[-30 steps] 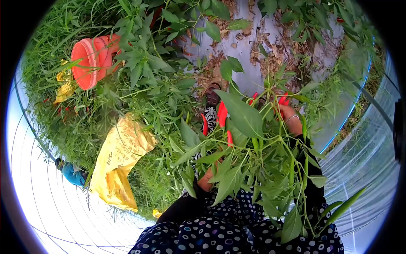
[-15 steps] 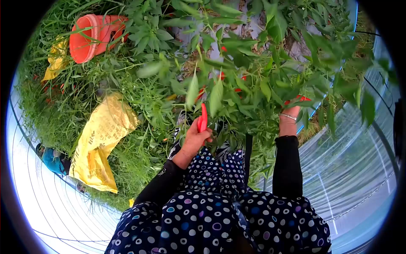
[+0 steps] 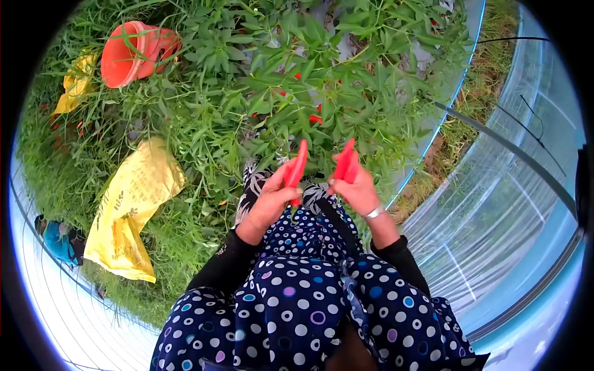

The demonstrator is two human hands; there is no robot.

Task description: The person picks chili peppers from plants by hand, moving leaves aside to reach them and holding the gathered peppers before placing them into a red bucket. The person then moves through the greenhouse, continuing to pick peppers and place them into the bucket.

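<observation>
Hands: left hand (image 3: pixel 272 201) clasped a red chili (image 3: pixel 298 166) upright; right hand (image 3: pixel 357 190) clasped red chilies (image 3: pixel 344 162).
Sack (image 3: pixel 127 210): yellow, lay left on grass.
Bucket (image 3: pixel 124 52): orange, lay far left.

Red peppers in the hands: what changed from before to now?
The right hand came down out of the leaves toward the left hand, holding red chilli peppers. The left hand kept its grip on a long red chilli pepper. The round orange plastic bucket and crumpled yellow sack stayed in the grass.

Chilli (image 3: pixel 299 162) base inside left hand (image 3: pixel 270 201)
</observation>
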